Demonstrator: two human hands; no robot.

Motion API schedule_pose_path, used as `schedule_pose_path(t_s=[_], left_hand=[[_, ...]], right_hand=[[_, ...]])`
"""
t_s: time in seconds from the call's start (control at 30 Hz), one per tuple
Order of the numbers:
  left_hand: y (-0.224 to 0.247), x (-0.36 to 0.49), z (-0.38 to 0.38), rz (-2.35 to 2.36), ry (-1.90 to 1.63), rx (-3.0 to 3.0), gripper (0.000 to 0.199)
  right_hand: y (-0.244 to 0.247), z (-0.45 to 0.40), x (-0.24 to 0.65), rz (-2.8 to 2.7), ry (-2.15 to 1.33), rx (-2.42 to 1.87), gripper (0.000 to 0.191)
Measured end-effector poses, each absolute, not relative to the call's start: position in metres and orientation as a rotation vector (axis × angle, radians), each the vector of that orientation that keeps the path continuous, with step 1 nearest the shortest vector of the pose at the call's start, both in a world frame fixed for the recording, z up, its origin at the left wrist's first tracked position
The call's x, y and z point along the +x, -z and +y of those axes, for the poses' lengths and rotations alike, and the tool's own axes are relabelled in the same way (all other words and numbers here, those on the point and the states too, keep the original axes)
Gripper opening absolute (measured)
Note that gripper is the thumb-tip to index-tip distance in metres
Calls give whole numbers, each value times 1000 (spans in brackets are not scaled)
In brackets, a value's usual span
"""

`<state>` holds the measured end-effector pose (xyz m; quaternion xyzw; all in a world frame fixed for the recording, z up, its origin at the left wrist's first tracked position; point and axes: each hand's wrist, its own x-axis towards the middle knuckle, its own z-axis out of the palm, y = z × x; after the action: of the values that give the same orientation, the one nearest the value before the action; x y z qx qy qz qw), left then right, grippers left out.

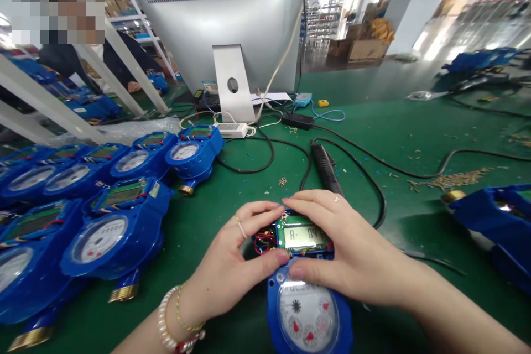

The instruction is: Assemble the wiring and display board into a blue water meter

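The left hand (228, 257) and the right hand (348, 249) close from either side around the upper part of a blue meter (307, 293), fingertips at the far edge of its display (302, 236) and thumbs at the near edge. The meter is low in the middle of the view, over the green tabletop (249, 191), its round dial (309, 321) facing up and the display lit, showing "R-" and digits partly covered by fingers. Red wires (264, 242) show beside the display, near the left fingers. Just beyond the right hand lies a black tool (326, 168) with a cable. More blue meters (102, 240) stand in rows to the left; another meter (495, 227) is at the right edge, near a scatter of small brass-coloured pieces (462, 178). Farther back, a monitor (232, 27) faces away, with a white adapter (231, 130) by its stand.
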<state>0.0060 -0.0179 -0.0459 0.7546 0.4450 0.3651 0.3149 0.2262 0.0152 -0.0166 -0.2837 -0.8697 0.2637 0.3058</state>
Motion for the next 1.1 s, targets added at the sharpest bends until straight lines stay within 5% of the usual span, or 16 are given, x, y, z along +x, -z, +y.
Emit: schedule_pose_path(t_s=[0.1, 0.43, 0.57, 0.77, 0.83, 0.97, 1.1], left_hand=[[38, 2, -17, 1219, -922, 2082, 46], [18, -10, -17, 1291, -868, 2259, 11], [13, -5, -18, 1265, -871, 2248, 9], [16, -6, -22, 1215, -944, 2121, 9], [19, -4, -23, 1218, -955, 2140, 20], [25, 11, -22, 1284, -977, 2202, 78], [32, 25, -18, 1306, -1082, 2151, 82]], right_hand=[[12, 20, 220, -2443, -491, -819, 103], [6, 30, 219, -2508, -446, -739, 74], [5, 32, 218, -2497, -504, -675, 41], [-1, 35, 222, -2450, -635, -645, 35], [-3, 36, 223, -2452, -642, -648, 33], [-6, 36, 223, -2464, -606, -630, 29], [-8, 35, 223, -2480, -519, -608, 25]])
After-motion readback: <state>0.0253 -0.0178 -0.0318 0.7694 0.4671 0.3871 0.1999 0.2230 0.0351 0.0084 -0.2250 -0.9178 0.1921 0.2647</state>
